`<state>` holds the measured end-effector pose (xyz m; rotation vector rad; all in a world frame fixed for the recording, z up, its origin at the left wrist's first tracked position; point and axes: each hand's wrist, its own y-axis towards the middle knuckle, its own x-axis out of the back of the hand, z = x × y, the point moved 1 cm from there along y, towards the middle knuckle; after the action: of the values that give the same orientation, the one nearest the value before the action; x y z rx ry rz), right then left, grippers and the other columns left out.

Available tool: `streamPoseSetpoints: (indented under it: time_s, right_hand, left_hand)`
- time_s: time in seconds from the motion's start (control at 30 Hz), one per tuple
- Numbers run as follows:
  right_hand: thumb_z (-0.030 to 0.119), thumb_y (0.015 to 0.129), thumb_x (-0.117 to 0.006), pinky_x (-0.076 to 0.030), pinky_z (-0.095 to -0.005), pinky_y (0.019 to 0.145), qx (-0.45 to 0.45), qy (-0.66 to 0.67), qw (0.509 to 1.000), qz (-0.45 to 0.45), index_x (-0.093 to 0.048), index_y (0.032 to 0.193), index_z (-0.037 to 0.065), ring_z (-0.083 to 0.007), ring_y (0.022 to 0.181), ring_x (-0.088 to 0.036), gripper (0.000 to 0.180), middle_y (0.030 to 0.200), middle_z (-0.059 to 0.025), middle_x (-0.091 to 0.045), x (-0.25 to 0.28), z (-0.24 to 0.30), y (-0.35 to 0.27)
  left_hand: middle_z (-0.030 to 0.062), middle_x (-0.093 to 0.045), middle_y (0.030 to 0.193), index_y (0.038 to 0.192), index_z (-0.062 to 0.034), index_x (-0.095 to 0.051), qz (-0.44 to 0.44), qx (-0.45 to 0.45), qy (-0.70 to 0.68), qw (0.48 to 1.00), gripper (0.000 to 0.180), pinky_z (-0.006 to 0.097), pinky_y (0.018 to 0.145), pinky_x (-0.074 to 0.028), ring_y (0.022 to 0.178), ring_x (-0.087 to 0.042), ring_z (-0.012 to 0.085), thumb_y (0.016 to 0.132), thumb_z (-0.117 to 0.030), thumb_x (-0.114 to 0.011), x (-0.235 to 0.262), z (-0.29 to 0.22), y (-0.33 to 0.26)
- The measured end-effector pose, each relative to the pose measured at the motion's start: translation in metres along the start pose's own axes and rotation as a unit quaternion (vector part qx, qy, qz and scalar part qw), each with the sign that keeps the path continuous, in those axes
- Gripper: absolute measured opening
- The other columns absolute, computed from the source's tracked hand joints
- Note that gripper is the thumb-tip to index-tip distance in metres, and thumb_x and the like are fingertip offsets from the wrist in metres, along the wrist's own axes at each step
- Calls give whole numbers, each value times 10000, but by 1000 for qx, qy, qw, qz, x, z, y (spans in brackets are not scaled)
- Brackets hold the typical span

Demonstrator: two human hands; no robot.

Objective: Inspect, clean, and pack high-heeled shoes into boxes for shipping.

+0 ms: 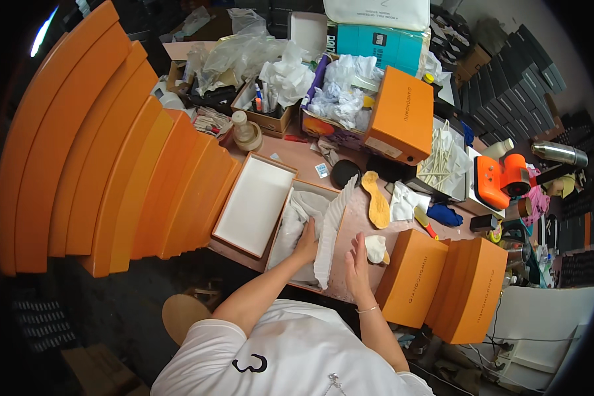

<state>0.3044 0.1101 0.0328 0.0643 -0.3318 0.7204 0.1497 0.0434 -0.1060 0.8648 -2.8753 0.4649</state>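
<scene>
My left hand (306, 243) presses flat on white tissue paper inside an open shoe box (284, 228) in front of me. A sheet of white wrapping paper (330, 231) stands up along the box's right side. My right hand (356, 259) is held upright with fingers together, just right of that sheet, holding nothing. A small crumpled white wad (375, 248) lies on the table beside my right hand. The box's white-lined lid (254, 204) lies open-side up to the left.
A tall stack of orange boxes (112, 152) fills the left. Two orange boxes (442, 280) stand at the right front, another orange box (400, 115) at the back. A tan insole (377, 201), crumpled paper, an orange tape dispenser (501, 179) and clutter cover the table.
</scene>
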Motion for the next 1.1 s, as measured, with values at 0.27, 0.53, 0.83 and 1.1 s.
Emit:
streamPoseSetpoints:
  time_s: [0.27, 0.53, 0.83, 1.1]
  right_hand:
    - [402, 848, -632, -224, -520, 1104, 169, -367, 879, 252, -272, 1428, -28, -389, 1347, -312, 806, 1443, -253, -324, -76, 8, 55]
    - [582, 723, -672, -215, -577, 1085, 160, -472, 841, 212, -304, 1417, -26, -318, 1370, -291, 994, 1440, -198, -364, -83, 14, 59]
    - [414, 918, -562, -315, -387, 1068, 36, 63, 995, 63, -359, 1379, -24, -312, 1296, -409, 668, 1403, -220, -407, 12, 68, 14]
    - [405, 908, -585, -518, -369, 746, -165, 43, 985, 32, -606, 1126, -34, -296, 870, -677, 490, 963, -211, -682, -37, -44, -13]
  left_hand:
    - [138, -625, 1055, 1186, 25, -557, -153, 31, 145, 977, 330, 323, 830, -491, 930, -619, 218, 881, -95, -596, 150, -27, -61]
    - [224, -622, 879, 986, 17, -567, -15, -35, 366, 930, 202, 451, 728, -494, 833, -616, 402, 872, -149, -581, 133, -45, -49]
    - [97, -615, 1123, 1228, 57, -503, 86, 5, -412, 907, 419, 282, 872, -470, 1009, -590, 148, 962, -263, -555, 153, -206, -151]
    - [183, -456, 1367, 1391, 21, -337, 122, 51, -10, 991, 559, 365, 1032, -353, 1276, -430, 278, 993, -354, -453, 118, -96, -66]
